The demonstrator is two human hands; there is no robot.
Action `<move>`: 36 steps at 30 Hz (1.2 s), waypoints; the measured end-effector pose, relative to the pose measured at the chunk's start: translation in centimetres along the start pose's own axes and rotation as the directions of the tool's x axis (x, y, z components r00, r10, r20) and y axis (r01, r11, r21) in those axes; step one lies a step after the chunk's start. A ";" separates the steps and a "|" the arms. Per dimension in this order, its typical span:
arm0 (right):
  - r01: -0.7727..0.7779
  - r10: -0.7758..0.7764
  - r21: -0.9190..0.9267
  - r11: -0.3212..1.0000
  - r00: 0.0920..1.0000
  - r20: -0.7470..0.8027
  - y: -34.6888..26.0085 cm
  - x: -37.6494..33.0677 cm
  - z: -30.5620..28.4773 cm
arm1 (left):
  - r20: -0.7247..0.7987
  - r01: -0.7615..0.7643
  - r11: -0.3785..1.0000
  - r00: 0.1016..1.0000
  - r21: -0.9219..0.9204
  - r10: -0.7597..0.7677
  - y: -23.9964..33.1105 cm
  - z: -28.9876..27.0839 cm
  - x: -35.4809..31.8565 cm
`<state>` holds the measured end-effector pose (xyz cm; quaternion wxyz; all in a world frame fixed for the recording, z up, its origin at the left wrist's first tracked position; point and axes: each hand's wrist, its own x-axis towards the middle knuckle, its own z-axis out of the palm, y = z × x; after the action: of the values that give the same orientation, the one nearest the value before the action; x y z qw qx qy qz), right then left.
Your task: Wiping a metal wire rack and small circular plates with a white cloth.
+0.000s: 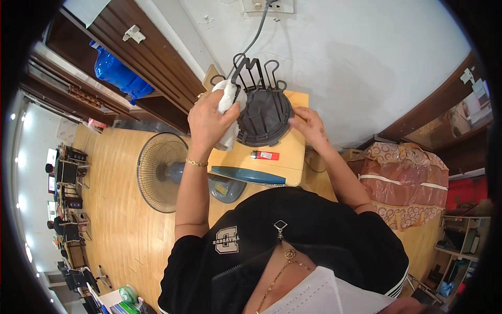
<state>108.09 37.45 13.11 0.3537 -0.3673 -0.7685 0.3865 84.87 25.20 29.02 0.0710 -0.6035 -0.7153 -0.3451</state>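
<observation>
A dark grey wire rack [265, 112] with a round base and several upright loops stands on a small yellow table [293, 166] against the wall. My left hand [207, 121] is closed round a white cloth [228, 96], which lies against the rack's left side and one of its uprights. At the right edge of the round base, the bent fingers of my right hand [309, 125] grip the rim. A small red and white object [265, 155], shaped like a lighter, rests on the table in front of the rack.
Left of the table stands a floor fan [162, 172]. A long teal piece [248, 175] runs along the table's near edge. Overhead, a grey cord [260, 30] hangs from a wall socket. A large patterned bag [402, 183] sits at the right, and a blue water jug [120, 73] at the upper left.
</observation>
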 end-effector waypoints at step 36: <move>0.148 -0.072 -0.272 0.951 0.960 0.272 -0.7 1.6 0.1 | 0.708 0.104 0.994 0.703 -0.014 -0.064 -12.1 3.6 -0.5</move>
<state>107.06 38.41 14.09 0.2141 -0.3177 -0.8757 0.2938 75.10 26.48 21.19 -0.2397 -0.6581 -0.7053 -0.1095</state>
